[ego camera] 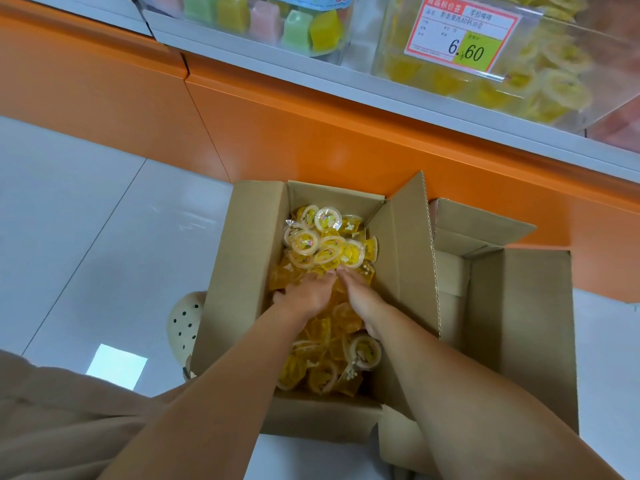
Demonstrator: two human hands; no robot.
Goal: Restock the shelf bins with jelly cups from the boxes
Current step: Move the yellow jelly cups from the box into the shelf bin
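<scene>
An open cardboard box (239,258) on the floor holds several yellow jelly cups (322,244). Both hands reach down into it side by side. My left hand (306,294) lies palm down on the pile, its fingertips buried among the cups. My right hand (363,296) does the same just to the right, fingers dug into the cups. Whether either hand has closed round any cups is hidden by the pile. Above, a clear shelf bin (485,88) holds more yellow jelly cups behind a price tag (460,32).
A second open cardboard box (519,306) stands right of the first, against the orange shelf base (311,133). Another clear bin (277,22) with square coloured jellies sits to the upper left. A cream perforated shoe (185,320) is by the box's left side. White floor tiles lie left.
</scene>
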